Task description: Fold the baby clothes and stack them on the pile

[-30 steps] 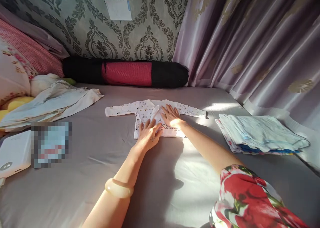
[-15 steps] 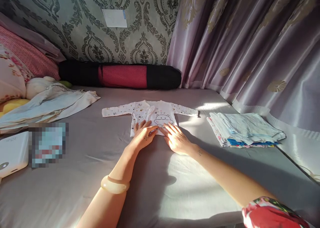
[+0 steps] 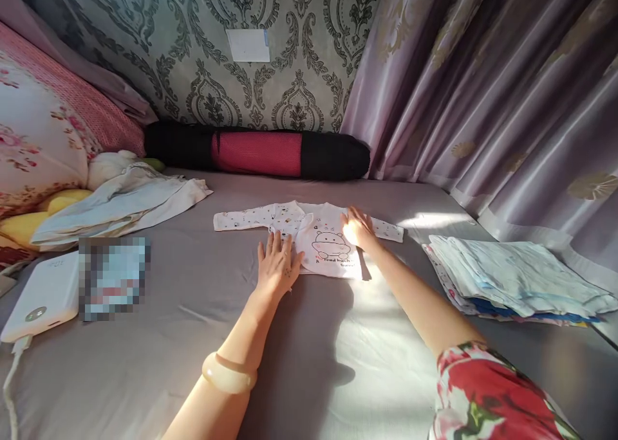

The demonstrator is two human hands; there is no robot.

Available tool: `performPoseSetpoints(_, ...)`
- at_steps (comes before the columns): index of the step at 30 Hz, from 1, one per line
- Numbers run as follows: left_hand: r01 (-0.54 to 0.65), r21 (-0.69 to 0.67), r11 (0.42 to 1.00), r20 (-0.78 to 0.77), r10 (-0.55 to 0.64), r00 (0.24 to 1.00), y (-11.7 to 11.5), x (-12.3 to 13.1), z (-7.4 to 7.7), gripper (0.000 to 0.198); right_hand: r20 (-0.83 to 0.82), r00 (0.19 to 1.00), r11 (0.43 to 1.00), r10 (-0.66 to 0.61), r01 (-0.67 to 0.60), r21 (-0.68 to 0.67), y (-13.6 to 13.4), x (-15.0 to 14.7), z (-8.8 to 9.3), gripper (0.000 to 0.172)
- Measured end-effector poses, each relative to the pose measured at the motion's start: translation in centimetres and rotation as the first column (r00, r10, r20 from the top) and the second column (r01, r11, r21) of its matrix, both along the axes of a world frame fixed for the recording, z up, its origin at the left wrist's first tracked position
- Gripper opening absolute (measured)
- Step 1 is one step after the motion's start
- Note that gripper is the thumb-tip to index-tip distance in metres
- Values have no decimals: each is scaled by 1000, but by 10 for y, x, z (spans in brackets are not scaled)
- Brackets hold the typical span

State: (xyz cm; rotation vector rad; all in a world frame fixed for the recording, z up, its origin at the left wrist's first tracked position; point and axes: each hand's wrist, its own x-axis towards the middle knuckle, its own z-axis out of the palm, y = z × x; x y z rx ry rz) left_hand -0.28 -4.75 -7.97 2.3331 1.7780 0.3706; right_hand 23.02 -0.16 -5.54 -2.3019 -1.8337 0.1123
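A small white baby shirt lies front up on the bed, both sleeves spread sideways. Its chest bears a cartoon hippo-like animal with lettering below, and its sleeves carry small prints. My left hand rests flat on the shirt's lower left part, fingers spread, hiding that corner. At the shirt's right shoulder, where the sleeve begins, my right hand has its fingers curled together on the fabric; the fingertips are partly hidden. A pale bangle circles my left forearm.
Folded clothes are stacked at the right, near the curtain. A black and red rolled bag lies along the wall. Leftward are a crumpled white cloth, a white power bank with a cable, and a blurred-out item.
My right hand has moved from the shirt's lower hem up to its right shoulder and curled its fingers. My left hand stays low on the shirt, fingers more spread. The view has shifted left.
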Motion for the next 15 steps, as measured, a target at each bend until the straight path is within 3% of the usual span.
performPoseSetpoints(3, -7, -145, 989, -65, -2, 998, 1, -2, 1, 67, -8, 996, 987, -94, 92, -135, 29, 15, -18, 67)
performPoseSetpoints(6, -2, -183, 983, -75, -12, 997, 3, -2, 2, 69, 2, 997, 981, -78, 77, -177, 30, 24, -30, 71)
performPoseSetpoints(15, -14, -202, 979, -60, 2, 998, 1, -8, 6, 68, 137, 989, 994, 53, -39, -101, -35, 55, -46, 59)
